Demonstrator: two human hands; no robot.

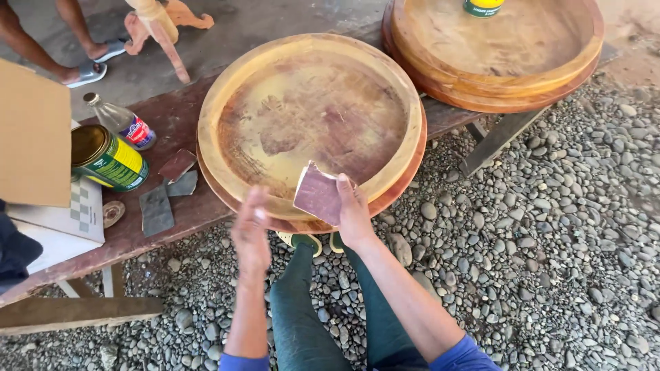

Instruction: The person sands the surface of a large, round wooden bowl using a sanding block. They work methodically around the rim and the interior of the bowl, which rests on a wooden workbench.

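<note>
Pinched between thumb and fingers, the right hand's grip was closed on a reddish-brown sandpaper sheet, held by its lower right corner just over the near rim of the round wooden tray. The left hand hung open beside it, blurred, palm turned inward and touching nothing, just short of the tray's near rim.

From the head view, the sheet looked light, thin and limp, likely to fold or tear if bent hard, so a grip along an edge suited it. The tray looked heavy, stiff and hard; I judged it best taken at the raised rim with both hands.

Counting: two trays stacked here, the lower one showing only as a darker edge. Beyond the tray to the right sat a second stack, seemingly of two or three, with a small tin on it. Left of the tray on the worktop lay one green can on its side, one bottle, and three spare sandpaper scraps. Pebbles covered the ground under the tray's near side.
</note>
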